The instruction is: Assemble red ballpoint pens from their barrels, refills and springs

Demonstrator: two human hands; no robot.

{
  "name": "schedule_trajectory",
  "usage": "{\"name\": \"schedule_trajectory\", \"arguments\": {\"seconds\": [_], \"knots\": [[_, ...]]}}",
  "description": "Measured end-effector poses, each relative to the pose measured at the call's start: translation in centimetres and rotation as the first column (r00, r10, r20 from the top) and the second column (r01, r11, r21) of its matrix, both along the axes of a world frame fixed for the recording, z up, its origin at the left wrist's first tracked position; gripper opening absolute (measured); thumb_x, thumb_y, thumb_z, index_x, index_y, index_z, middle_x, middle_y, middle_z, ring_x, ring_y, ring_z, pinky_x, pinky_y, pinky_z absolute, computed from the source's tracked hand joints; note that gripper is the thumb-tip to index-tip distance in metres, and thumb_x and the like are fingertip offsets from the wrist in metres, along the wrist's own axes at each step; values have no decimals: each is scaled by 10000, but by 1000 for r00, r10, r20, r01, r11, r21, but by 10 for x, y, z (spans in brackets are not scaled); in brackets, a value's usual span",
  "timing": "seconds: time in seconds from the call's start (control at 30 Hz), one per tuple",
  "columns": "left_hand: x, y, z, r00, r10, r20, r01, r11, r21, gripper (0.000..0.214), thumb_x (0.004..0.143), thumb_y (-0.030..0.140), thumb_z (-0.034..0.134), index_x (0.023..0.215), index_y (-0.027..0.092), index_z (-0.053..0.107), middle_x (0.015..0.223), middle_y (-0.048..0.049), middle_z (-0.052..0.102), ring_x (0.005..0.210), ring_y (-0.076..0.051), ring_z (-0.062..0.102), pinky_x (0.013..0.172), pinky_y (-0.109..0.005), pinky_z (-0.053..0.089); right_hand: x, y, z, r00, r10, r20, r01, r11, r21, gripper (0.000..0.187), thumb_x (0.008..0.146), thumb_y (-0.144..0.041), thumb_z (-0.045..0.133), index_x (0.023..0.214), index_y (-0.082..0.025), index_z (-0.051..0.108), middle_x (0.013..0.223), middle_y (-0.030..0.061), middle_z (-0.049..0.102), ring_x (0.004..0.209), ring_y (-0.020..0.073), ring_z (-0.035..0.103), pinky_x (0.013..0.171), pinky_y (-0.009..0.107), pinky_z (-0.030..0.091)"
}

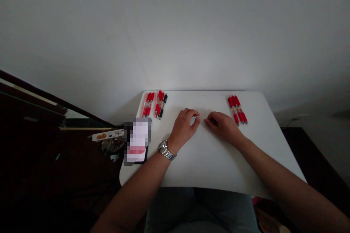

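Observation:
Both of my hands rest near the middle of a small white table (pixel 213 160). My left hand (pixel 184 125), with a metal watch (pixel 166 150) on its wrist, has its fingers curled and its fingertips pinched together on something small and pale that I cannot make out. My right hand (pixel 222 125) lies just to its right with fingers curled down onto the tabletop; nothing shows in it. The fingertips of both hands nearly meet. A bunch of red pens (pixel 237 110) lies at the far right, close to my right hand.
More red pens and one black pen (pixel 153 105) lie in a row at the table's far left corner. A phone (pixel 136 141) sits at the left edge. A white wall stands behind the table, dark furniture to the left with small clutter (pixel 108 140).

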State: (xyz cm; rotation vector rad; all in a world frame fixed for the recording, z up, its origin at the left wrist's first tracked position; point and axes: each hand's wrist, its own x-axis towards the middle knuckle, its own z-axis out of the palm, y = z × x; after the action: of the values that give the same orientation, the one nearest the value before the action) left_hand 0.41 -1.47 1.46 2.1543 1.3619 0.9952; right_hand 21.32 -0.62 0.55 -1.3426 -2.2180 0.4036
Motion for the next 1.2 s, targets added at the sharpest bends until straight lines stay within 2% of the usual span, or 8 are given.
{"name": "schedule_trajectory", "arguments": {"seconds": [0.23, 0.43, 0.63, 0.73, 0.87, 1.03, 1.2], "knots": [[-2, -3, 20, 970, 29, -243, -18, 999, 50, 135, 992, 241, 569, 1107, 193, 619, 1093, -81, 652, 1042, -246, 601, 965, -412, 513, 0, -1, 0, 999, -26, -25, 25, 999, -35, 255, 974, -375, 564, 779, -212, 538, 711, 25, 588, 627, 166, 505, 612, 296, 362], [-25, -3, 43, 875, 242, -418, -202, 970, 139, 162, 1004, 288, 553, 1116, 195, 624, 1074, -90, 663, 1004, -264, 615, 913, -416, 506, -1, -2, 5, 999, -37, -27, 35, 997, -74, 274, 979, -401, 547, 778, -216, 554, 704, 30, 610, 632, 171, 530, 609, 294, 369], [-65, 0, 57, 737, 411, -536, -357, 911, 207, 168, 986, 283, 554, 1088, 178, 636, 1112, -133, 672, 1088, -324, 617, 984, -473, 484, 0, -4, 5, 999, -34, -24, 32, 997, -71, 270, 977, -401, 542, 782, -215, 562, 712, 33, 621, 638, 172, 541, 608, 294, 374], [-80, 0, 57, 685, 430, -588, -384, 899, 210, 170, 988, 280, 530, 1072, 176, 636, 1131, -141, 676, 1122, -337, 614, 999, -477, 480, 0, -4, 5, 999, -40, -27, 38, 996, -84, 271, 976, -403, 545, 782, -215, 557, 713, 31, 620, 642, 173, 543, 612, 296, 374], [-89, -1, 51, 647, 440, -623, -405, 890, 208, 196, 981, 291, 525, 1081, 163, 634, 1107, -159, 672, 1070, -343, 625, 930, -467, 508, 0, -4, 6, 998, -45, -33, 42, 995, -88, 272, 974, -409, 549, 783, -215, 558, 713, 30, 623, 639, 170, 542, 610, 296, 369], [-91, 1, 43, 688, 436, -580, -386, 897, 216, 162, 943, 279, 574, 1051, 181, 644, 1077, -171, 666, 1060, -368, 622, 898, -501, 517, 0, -4, 5, 998, -43, -39, 40, 996, -83, 280, 974, -416, 546, 779, -216, 559, 704, 28, 622, 623, 167, 532, 597, 297, 365], [-92, 4, 38, 726, 434, -533, -366, 901, 235, 165, 913, 244, 605, 1060, 181, 647, 1082, -178, 668, 1076, -382, 612, 931, -539, 508, 1, -4, 7, 999, -38, -36, 35, 996, -85, 269, 972, -405, 549, 782, -215, 568, 707, 29, 628, 628, 169, 541, 600, 295, 379]]}}
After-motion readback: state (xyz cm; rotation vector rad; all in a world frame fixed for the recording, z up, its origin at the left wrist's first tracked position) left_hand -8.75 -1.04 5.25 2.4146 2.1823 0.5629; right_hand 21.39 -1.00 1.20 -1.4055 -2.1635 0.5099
